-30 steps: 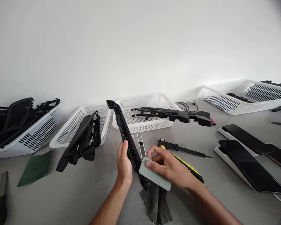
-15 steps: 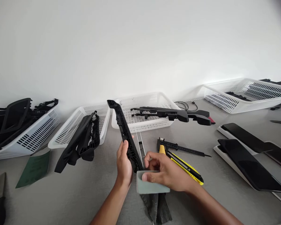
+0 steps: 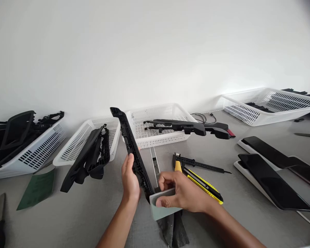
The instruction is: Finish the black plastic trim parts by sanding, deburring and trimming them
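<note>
One grey table [image 3: 93, 213] spans the view, with four white baskets [image 3: 165, 141] set along the pale wall [image 3: 155, 51]. A long, ribbed black plastic part [image 3: 129, 141] slants in front of the middle baskets, lower end toward the viewer. To its right lie a black caliper [image 3: 204, 164] and a yellow-and-black utility knife [image 3: 205, 185]. The left hand [image 3: 131, 181] is closed around the part's lower half, thumb in front, other fingers mostly hidden. The right hand [image 3: 182, 193] pinches a grey-green block [image 3: 161, 213] at the part's lower end, thumb on its face; whether block and part touch is unclear.

White wall [image 3: 155, 51] behind a grey, perhaps metal tabletop [image 3: 77, 217]
</note>
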Demonstrator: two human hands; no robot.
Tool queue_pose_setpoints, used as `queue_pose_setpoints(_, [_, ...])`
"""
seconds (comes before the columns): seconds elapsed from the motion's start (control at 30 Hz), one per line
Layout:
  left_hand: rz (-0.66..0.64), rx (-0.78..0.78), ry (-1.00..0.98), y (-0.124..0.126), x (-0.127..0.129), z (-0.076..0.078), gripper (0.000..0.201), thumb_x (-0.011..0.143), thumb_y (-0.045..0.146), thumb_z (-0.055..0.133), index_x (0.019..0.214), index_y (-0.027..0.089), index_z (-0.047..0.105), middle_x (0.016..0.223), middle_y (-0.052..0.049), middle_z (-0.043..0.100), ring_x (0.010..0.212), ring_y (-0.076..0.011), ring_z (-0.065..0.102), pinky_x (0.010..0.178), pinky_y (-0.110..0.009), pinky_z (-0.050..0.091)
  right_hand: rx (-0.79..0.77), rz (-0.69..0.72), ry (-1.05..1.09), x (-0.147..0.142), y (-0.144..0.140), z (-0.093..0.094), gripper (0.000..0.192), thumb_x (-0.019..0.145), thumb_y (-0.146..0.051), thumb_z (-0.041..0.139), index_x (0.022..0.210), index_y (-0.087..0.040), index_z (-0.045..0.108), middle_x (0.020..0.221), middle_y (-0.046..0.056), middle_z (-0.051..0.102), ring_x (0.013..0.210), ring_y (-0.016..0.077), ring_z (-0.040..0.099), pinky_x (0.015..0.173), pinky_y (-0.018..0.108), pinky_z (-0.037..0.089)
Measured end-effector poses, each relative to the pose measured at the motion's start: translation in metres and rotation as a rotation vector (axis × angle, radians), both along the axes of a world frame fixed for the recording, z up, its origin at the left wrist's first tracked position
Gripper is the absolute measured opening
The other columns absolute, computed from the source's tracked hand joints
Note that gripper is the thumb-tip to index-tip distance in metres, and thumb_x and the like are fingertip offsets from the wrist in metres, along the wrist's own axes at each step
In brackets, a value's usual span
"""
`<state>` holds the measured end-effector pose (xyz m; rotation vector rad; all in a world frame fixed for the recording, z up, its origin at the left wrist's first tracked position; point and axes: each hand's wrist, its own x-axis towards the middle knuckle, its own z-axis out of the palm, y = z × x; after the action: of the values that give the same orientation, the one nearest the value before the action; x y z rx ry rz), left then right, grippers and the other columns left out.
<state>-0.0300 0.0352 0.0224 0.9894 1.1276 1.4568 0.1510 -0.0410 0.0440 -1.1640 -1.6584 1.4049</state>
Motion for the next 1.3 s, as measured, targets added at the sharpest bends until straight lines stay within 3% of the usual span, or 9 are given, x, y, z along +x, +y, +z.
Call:
queue_pose_setpoints(0.17, [0.081, 0.158, 0.057, 0.003, -0.001, 0.004, 0.041, 0.095, 0.055, 0.071, 0.121, 0.026, 0.079, 0.108, -0.005, 0.076, 0.108, -0.0254, 0.070, 0.089, -0.031, 0.056, 0.227, -0.236, -0.237, 0.003, 0.006, -0.010, 0.026, 0.087, -0.037, 0.085, 0.095, -0.022, 0.064, 0.091, -0.002, 0.064, 0.087, 0.0186, 0.056, 0.078, 0.029, 0.041])
queue_pose_setpoints(0.37, [0.117, 0.279, 0.161, 0.000, -0.002, 0.016, 0.051, 0.095, 0.063, 0.073, 0.128, 0.024, 0.072, 0.087, -0.001, 0.064, 0.064, -0.0129, 0.053, 0.049, -0.021, 0.044, 0.357, -0.463, -0.279, 0.007, 0.017, -0.030, 0.015, 0.100, -0.024, 0.055, 0.111, -0.023, 0.066, 0.112, 0.005, 0.069, 0.108, 0.0255, 0.061, 0.096, 0.039, 0.046])
queue_pose_setpoints(0.53, [0.086, 0.344, 0.151, -0.005, 0.004, 0.020, 0.041, 0.100, 0.063, 0.067, 0.103, 0.022, 0.064, 0.098, -0.002, 0.070, 0.052, -0.0065, 0.057, 0.051, -0.022, 0.049, 0.315, -0.370, -0.223, 0.007, 0.017, -0.029, 0.033, 0.094, -0.010, 0.046, 0.118, -0.020, 0.065, 0.117, 0.007, 0.071, 0.109, 0.0244, 0.064, 0.098, 0.039, 0.048])
queue_pose_setpoints(0.67, [0.029, 0.389, 0.224, -0.006, 0.008, 0.016, 0.038, 0.107, 0.058, 0.056, 0.112, 0.021, 0.061, 0.111, -0.008, 0.074, 0.061, -0.0104, 0.069, 0.058, -0.025, 0.056, 0.339, -0.273, -0.173, 0.000, 0.015, -0.028, 0.033, 0.099, -0.015, 0.049, 0.128, -0.022, 0.065, 0.128, 0.008, 0.071, 0.119, 0.0252, 0.063, 0.106, 0.042, 0.048])
queue_pose_setpoints(0.77, [0.007, 0.401, 0.246, -0.005, 0.008, 0.011, 0.034, 0.110, 0.055, 0.051, 0.116, 0.023, 0.055, 0.124, -0.012, 0.073, 0.065, -0.0123, 0.073, 0.056, -0.025, 0.057, 0.450, -0.347, -0.244, -0.002, 0.017, -0.035, 0.038, 0.097, -0.013, 0.052, 0.132, -0.024, 0.065, 0.137, 0.010, 0.068, 0.134, 0.0289, 0.055, 0.115, 0.049, 0.043])
queue_pose_setpoints(0.9, [-0.038, 0.407, 0.273, -0.002, 0.008, 0.002, 0.029, 0.112, 0.051, 0.048, 0.118, 0.023, 0.053, 0.134, -0.015, 0.069, 0.067, -0.0131, 0.076, 0.056, -0.027, 0.059, 0.475, -0.551, -0.436, 0.004, 0.022, -0.039, 0.027, 0.098, -0.016, 0.051, 0.118, -0.021, 0.069, 0.120, 0.012, 0.071, 0.117, 0.0312, 0.060, 0.104, 0.047, 0.048])
queue_pose_setpoints(1.0, [-0.044, 0.404, 0.272, -0.001, 0.008, -0.003, 0.027, 0.111, 0.048, 0.051, 0.119, 0.023, 0.051, 0.139, -0.017, 0.067, 0.072, -0.0156, 0.079, 0.060, -0.029, 0.063, 0.310, -0.565, -0.619, 0.008, 0.021, -0.028, 0.023, 0.101, -0.024, 0.053, 0.117, -0.020, 0.069, 0.093, 0.007, 0.072, 0.091, 0.0276, 0.067, 0.080, 0.036, 0.047])
queue_pose_setpoints(1.17, [-0.051, 0.405, 0.250, -0.001, 0.008, -0.007, 0.031, 0.109, 0.051, 0.056, 0.120, 0.022, 0.054, 0.137, -0.017, 0.067, 0.074, -0.0180, 0.080, 0.061, -0.030, 0.065, 0.074, -0.508, -1.013, 0.003, 0.004, -0.014, 0.053, 0.099, -0.043, 0.066, 0.146, -0.019, 0.062, 0.084, 0.012, 0.077, 0.082, 0.0352, 0.074, 0.066, 0.034, 0.035])
queue_pose_setpoints(1.3, [-0.133, 0.466, 0.289, -0.007, 0.012, -0.016, 0.028, 0.110, 0.047, 0.054, 0.125, 0.023, 0.058, 0.132, -0.015, 0.069, 0.079, -0.0184, 0.080, 0.064, -0.030, 0.065, 0.052, -0.483, -1.013, 0.000, -0.012, -0.022, 0.066, 0.092, -0.035, 0.073, 0.154, -0.018, 0.057, 0.086, 0.014, 0.079, 0.084, 0.0380, 0.075, 0.068, 0.035, 0.036])
